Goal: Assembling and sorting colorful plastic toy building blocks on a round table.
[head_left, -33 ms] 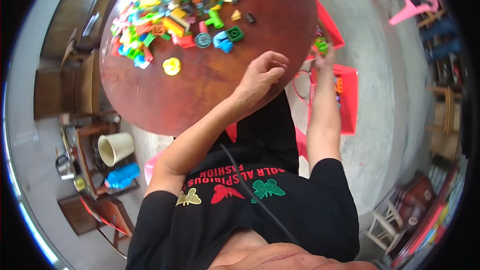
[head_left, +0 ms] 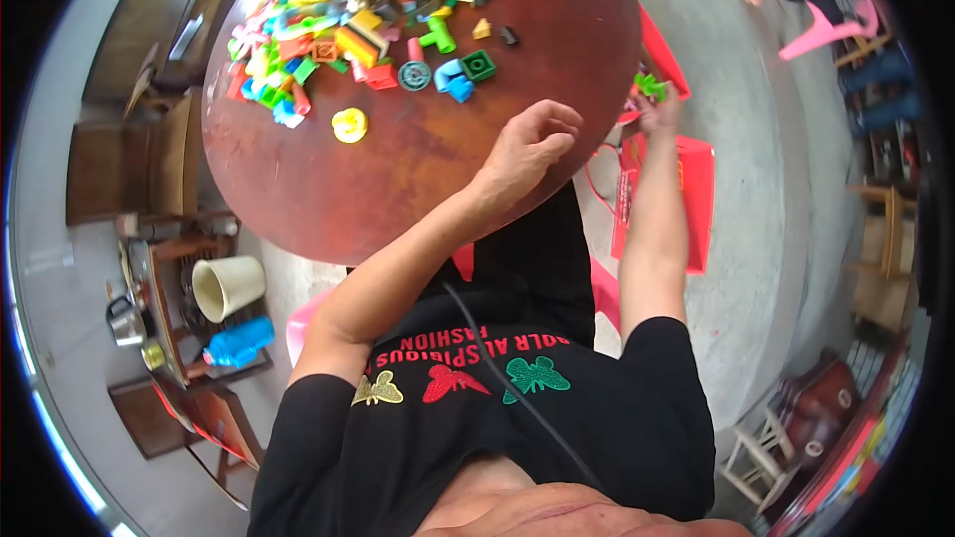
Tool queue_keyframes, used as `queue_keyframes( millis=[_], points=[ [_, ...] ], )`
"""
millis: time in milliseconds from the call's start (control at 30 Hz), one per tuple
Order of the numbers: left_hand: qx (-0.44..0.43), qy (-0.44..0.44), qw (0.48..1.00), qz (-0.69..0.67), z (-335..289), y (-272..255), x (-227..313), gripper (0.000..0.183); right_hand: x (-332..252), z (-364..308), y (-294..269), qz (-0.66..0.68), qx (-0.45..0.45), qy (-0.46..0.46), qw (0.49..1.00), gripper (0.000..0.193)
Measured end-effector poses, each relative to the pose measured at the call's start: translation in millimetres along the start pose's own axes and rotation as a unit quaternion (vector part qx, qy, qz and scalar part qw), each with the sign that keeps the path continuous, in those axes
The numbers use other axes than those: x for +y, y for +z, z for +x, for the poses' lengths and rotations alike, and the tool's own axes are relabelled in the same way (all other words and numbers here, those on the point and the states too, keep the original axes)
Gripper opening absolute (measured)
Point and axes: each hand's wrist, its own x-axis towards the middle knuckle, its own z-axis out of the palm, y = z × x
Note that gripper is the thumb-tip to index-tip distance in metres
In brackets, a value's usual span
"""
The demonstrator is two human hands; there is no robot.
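My left hand (head_left: 537, 144) rests at the near right edge of the round brown table (head_left: 398, 189). Its fingers are loosely bent, the thumb stands apart from them, and nothing shows between them. Past the table's right edge my right hand (head_left: 659, 114) is lowered beside the rim, its fingers closed around a bright green toy piece (head_left: 651, 88). Part of that grip is hidden. A large pile of colourful toy building blocks (head_left: 338, 25) covers the far left of the tabletop. Nearer to me lie a yellow round piece (head_left: 349, 125), a dark green block (head_left: 477, 66) and a light blue piece (head_left: 453, 81).
A red bin (head_left: 696, 201) stands below my right forearm, and another red container (head_left: 665, 58) sits beyond it. At the left are a cream bucket (head_left: 229, 288) and a blue bottle (head_left: 239, 342). Someone sits near a pink chair (head_left: 836, 32) at the far right.
The whole view has shifted slightly. My right hand and the green toy piece appear a little farther right, with more of the piece showing. My left hand keeps its place on the table.
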Motion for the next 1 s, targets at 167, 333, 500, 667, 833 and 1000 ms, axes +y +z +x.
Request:
queue_keyframes(
  millis=[167, 333, 500, 667, 833, 1000],
  points=[
    [0.035, 0.106, 0.989, 0.099, 2.7, -31.4, 4.2, 0.022, -73.5, -25.1, 101.7, -0.082, 0.121, -0.186, 0.972, 0.032],
    [0.126, 0.229, 0.903, 0.341, -3.2, -83.3, 26.5, 0.021, -77.0, -95.8, 214.4, -0.224, -0.031, -0.343, 0.912, 0.026],
    [0.222, 0.252, 0.781, 0.527, -41.7, -159.8, 39.4, 0.025, 7.1, -150.3, 310.0, -0.515, -0.317, -0.446, 0.66, 0.015],
    [0.249, 0.224, 0.742, 0.581, -74.5, -209.7, 14.1, 0.032, 74.0, -173.7, 338.0, -0.761, -0.325, -0.403, 0.391, 0.023],
    [0.258, 0.158, 0.751, 0.587, -84.9, -224.0, 1.8, 0.037, 76.0, -185.6, 350.6, -0.828, -0.299, -0.34, 0.331, 0.025],
    [0.288, 0.167, 0.747, 0.575, -89.6, -225.4, -3.9, 0.036, 58.6, -199.7, 335.7, -0.491, -0.371, -0.226, 0.755, 0.023]
  ],
)
